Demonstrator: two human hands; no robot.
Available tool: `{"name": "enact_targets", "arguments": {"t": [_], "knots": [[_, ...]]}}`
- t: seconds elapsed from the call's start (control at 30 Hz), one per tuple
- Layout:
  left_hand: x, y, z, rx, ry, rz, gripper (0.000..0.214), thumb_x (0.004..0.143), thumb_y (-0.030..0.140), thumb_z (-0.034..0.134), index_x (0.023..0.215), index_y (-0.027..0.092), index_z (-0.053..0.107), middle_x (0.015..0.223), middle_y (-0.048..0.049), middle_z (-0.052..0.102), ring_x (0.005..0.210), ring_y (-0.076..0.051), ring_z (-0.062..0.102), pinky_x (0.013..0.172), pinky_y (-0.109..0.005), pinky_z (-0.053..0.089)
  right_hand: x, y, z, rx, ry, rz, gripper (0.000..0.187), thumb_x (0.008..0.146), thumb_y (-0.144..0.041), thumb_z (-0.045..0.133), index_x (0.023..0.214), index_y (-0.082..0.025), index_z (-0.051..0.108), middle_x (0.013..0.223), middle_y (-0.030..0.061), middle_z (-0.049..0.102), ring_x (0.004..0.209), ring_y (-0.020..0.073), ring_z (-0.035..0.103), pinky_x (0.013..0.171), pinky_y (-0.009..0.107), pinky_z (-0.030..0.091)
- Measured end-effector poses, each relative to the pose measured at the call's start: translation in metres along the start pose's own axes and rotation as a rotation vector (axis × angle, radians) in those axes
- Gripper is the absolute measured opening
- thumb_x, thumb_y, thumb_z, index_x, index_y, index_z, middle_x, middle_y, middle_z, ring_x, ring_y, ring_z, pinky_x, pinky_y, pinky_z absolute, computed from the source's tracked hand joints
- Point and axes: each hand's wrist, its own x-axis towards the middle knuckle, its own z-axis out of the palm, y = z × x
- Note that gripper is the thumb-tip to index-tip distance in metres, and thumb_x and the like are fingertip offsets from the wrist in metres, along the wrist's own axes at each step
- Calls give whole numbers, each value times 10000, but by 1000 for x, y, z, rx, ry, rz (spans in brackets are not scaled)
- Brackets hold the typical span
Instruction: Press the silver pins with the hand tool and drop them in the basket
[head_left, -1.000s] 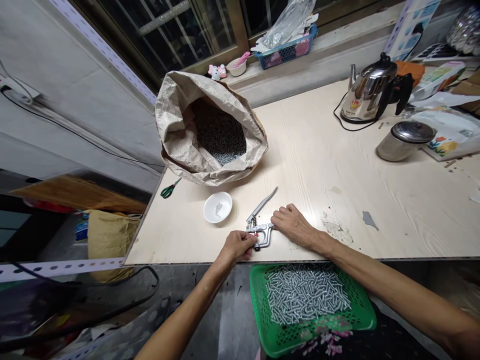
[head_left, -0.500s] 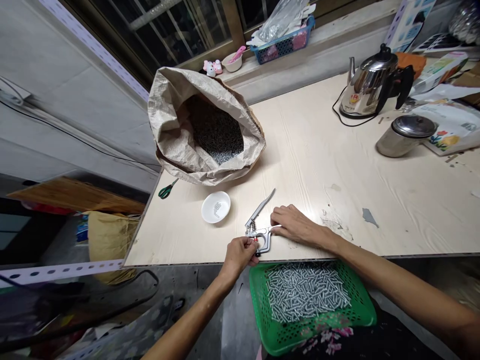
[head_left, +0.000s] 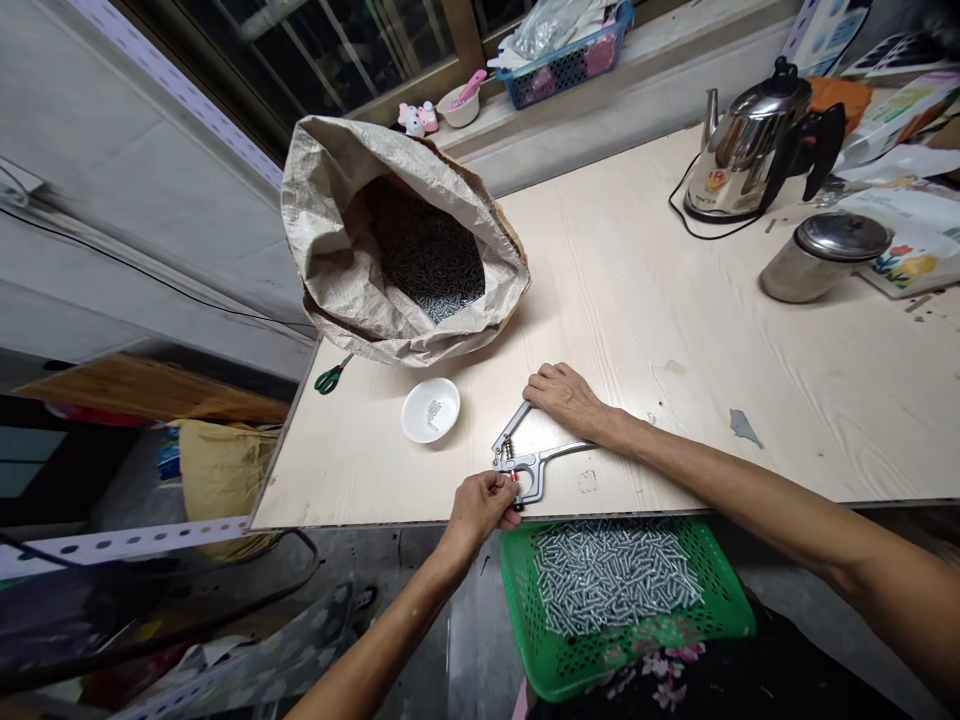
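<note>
A pair of silver snap-fastener pliers point(head_left: 531, 478) lies on the table near its front edge, handles spread and a spring between them. Curled over the end of the upper handle is my right hand point(head_left: 564, 396), and my right forearm crosses the lower handle's end. At the jaw, my left hand point(head_left: 481, 506) is closed in a pinch next to a small red part; what its fingertips hold is hidden. Just left of the pliers, a white bowl point(head_left: 414, 424) contains several small silvery pieces. Below the table edge, a green basket point(head_left: 517, 615) is filled with ribbed silvery metal pieces resembling screws.
A large woven sack point(head_left: 322, 230) with dark and silvery small pieces stands open at the back left. Green-handled scissors point(head_left: 328, 380) lie at the table's left edge. A steel kettle point(head_left: 739, 150) and a lidded canister point(head_left: 814, 262) stand at the back right.
My right hand has moved up from the lower handle of the pliers to the upper handle. My left hand stays at the jaw. The view has shifted slightly.
</note>
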Motion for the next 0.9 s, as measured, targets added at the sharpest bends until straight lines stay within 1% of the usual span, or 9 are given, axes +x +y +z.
{"name": "enact_targets", "arguments": {"t": [0.17,0.3,0.47,0.57,0.6,0.63,0.7,0.77,0.9], "knots": [[1,-1,-1,-25,-6,14,143,780,232,624,682,146,565,433,19,594,416,-134,606,453,-221,502,-12,5,-2,-10,22,-43,205,946,-107,387,882,-165,572,855,44,581,847,191,400,759,317,258],[0,-3,-2,-49,-5,29,142,768,252,642,707,136,587,468,13,612,458,-141,633,477,-223,515,-22,8,-5,33,36,-9,195,953,-135,389,886,-174,568,867,41,580,844,189,401,757,314,270],[0,-3,-1,-12,-3,11,152,774,268,646,742,123,610,455,7,612,427,-128,609,466,-210,497,-22,7,-9,73,-16,23,192,946,-146,409,891,-179,590,901,52,594,874,199,424,739,322,291],[-1,-1,-1,-6,5,-4,144,771,256,651,740,121,613,452,11,610,424,-122,605,457,-198,486,-25,8,-15,167,-68,42,155,936,-233,465,961,-186,610,941,66,599,900,207,451,767,331,333],[-2,0,-1,-5,5,-8,141,772,253,651,742,120,614,452,11,610,423,-119,604,452,-193,480,-28,10,-18,206,-79,45,193,916,-310,514,1039,-191,603,995,79,599,941,220,460,800,346,348],[-2,1,-1,-4,5,-10,140,774,252,651,747,119,617,451,12,609,421,-116,602,449,-189,476,-32,13,-21,244,-90,46,344,875,-411,569,1143,-195,573,1080,100,587,1008,244,459,847,374,357],[-3,2,-1,-2,0,-7,145,777,260,650,759,118,622,451,14,608,419,-111,597,449,-186,474,-44,19,-26,303,-130,52,783,729,-626,645,1345,-195,428,1296,159,487,1183,324,391,954,466,325],[-3,2,-1,6,-6,0,152,781,268,645,763,119,625,452,16,606,418,-106,593,453,-185,477,-57,25,-30,343,-210,55,1059,606,-752,647,1437,-195,298,1435,192,342,1297,393,282,1013,542,266],[-3,3,-1,31,5,-5,150,782,269,641,749,123,625,451,22,598,422,-104,589,472,-198,493,-74,28,-35,402,-284,1,1157,532,-756,686,1459,-206,266,1492,192,256,1355,429,188,1029,577,256]]}}
